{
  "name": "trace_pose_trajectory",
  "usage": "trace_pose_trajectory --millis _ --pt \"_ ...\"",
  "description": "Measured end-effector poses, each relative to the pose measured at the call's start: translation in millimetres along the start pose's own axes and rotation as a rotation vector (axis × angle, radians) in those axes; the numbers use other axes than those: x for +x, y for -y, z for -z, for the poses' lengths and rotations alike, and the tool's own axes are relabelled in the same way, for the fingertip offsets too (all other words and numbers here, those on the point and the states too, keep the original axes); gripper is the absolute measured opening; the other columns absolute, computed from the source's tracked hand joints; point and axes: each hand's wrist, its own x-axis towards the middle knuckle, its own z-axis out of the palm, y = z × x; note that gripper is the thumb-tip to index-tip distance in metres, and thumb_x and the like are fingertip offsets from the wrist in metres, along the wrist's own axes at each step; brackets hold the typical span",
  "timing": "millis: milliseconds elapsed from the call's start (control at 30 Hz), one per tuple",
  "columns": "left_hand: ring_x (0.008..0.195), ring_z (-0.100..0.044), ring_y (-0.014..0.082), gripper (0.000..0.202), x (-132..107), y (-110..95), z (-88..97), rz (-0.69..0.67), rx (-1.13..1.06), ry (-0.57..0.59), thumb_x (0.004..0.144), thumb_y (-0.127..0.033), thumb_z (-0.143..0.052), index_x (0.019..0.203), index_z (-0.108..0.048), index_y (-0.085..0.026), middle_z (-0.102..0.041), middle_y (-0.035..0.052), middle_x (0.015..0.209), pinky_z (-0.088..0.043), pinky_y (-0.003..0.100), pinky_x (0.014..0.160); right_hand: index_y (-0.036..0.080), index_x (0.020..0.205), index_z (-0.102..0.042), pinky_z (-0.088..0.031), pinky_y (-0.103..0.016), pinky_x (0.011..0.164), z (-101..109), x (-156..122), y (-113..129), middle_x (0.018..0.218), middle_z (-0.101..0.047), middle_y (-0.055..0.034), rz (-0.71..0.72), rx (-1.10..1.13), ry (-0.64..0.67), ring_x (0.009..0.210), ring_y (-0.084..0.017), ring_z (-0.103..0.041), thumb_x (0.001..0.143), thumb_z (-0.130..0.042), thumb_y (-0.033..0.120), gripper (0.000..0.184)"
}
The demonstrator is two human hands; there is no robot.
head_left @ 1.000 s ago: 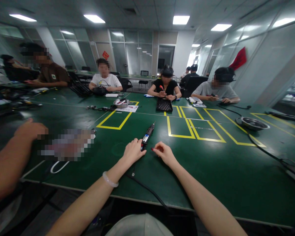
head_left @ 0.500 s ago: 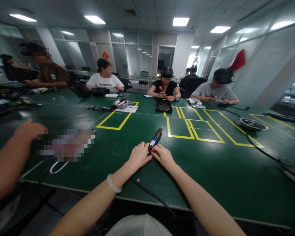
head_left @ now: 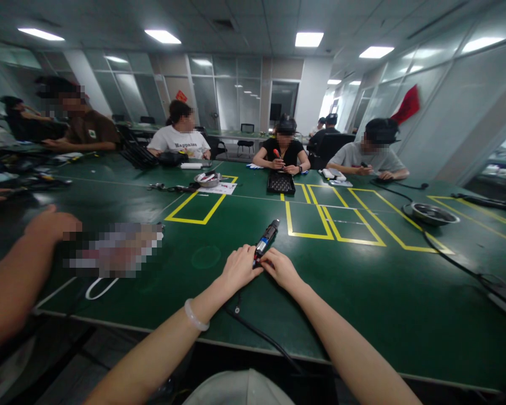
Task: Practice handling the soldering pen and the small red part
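A slim black tool (head_left: 268, 237), which looks like an electric screwdriver with its casing open, lies slanted on the green table. A silver and blue part shows inside it, with a bit of red at the near end. My left hand (head_left: 241, 267) is closed round its near end from the left, covering much of it. From the right, my right hand (head_left: 281, 268) pinches at that same end; what exactly lies between its fingertips is hidden. A black cord (head_left: 257, 326) runs from under my left hand over the table's front edge.
A co-worker's arm (head_left: 21, 270) reaches in at left, beside a blurred bag (head_left: 120, 250). Yellow tape rectangles (head_left: 312, 236) mark the green table (head_left: 362, 304). Farther off are a black tray (head_left: 280, 183), a metal bowl (head_left: 434, 214), a smaller bowl (head_left: 208, 179) and several seated people.
My hands and the tool stay almost where they were. Across the table, the person in the white shirt has turned and leaned slightly.
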Motion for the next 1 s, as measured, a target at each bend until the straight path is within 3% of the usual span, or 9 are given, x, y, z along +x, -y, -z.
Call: trace_pose_trajectory --millis 267,500,733,1000 --pt "0.103 -0.056 0.0275 0.032 10 -5 -2.7 0.083 0.033 0.044 0.085 -0.038 -0.053 0.107 -0.055 -0.015 -0.057 0.0141 0.109 -0.044 0.036 0.083 0.021 0.094 -0.064 -0.045 -0.027 0.077 5 -3 12 0.095 -0.059 -0.0044 0.009 -0.003 -0.036 0.084 -0.016 -0.058 0.09 -0.05 0.017 0.016" --pt "0.104 -0.055 0.0264 0.037 12 19 -0.4 0.085 -0.034 0.07 0.085 -0.045 -0.051 0.108 -0.054 -0.016 -0.055 0.014 0.113 -0.045 0.035 0.083 0.021 0.102 -0.063 -0.043 -0.026 0.071 10 -5 7 0.091 -0.057 -0.0028 -0.082 -0.046 -0.05 0.073 -0.014 -0.055 0.091 -0.05 0.02 0.017" --pt "0.106 -0.053 0.0281 0.044 3 59 8.4 0.186 -0.015 0.107 0.085 -0.047 -0.048 0.115 -0.052 -0.016 -0.053 0.0147 0.117 -0.045 0.037 0.083 0.021 0.101 -0.063 -0.041 -0.025 0.07 12 -5 2 0.09 -0.057 -0.0023 -0.084 -0.042 -0.03 0.073 -0.013 -0.055 0.09 -0.05 0.019 0.017" --pt "0.108 -0.053 0.032 0.053 -6 139 12.4 0.422 0.065 0.101 0.084 -0.053 -0.041 0.119 -0.052 -0.014 -0.053 0.0177 0.119 -0.046 0.041 0.084 0.021 0.098 -0.063 -0.04 -0.024 0.068 11 -6 1 0.089 -0.057 -0.0017 -0.095 -0.047 -0.022 0.071 -0.012 -0.055 0.091 -0.05 0.02 0.015"
